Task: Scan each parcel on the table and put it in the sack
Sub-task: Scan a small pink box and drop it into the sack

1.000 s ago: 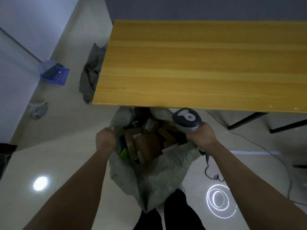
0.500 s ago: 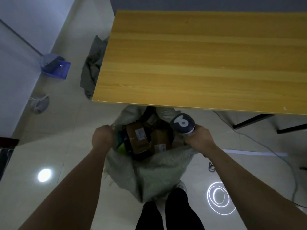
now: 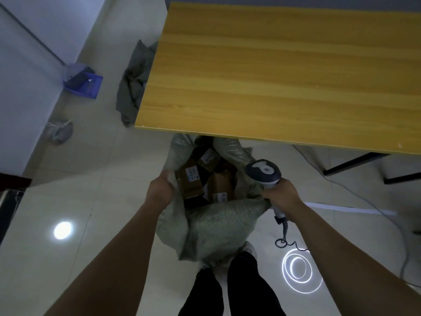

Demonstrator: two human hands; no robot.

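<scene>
A grey-green woven sack [image 3: 218, 226] stands on the floor in front of the yellow wooden table [image 3: 284, 74]. Several brown cardboard parcels [image 3: 190, 182] with white labels lie inside its open mouth. My left hand [image 3: 160, 187] grips the sack's left rim. My right hand [image 3: 281, 193] holds the handle of a grey barcode scanner [image 3: 263, 171] and pinches the sack's right rim with it. The scanner's coiled cable hangs down to the floor. No parcel shows on the tabletop.
A crumpled grey cloth [image 3: 134, 80] lies on the floor at the table's left end. A blue tray [image 3: 83, 84] and a small grey bag [image 3: 60, 132] sit by the left wall. Black table legs [image 3: 355, 161] and cables run at right. My legs stand behind the sack.
Both hands have kept their hold on the sack's rim. The sack has shifted slightly and its mouth has narrowed, with the parcels settling lower inside.
</scene>
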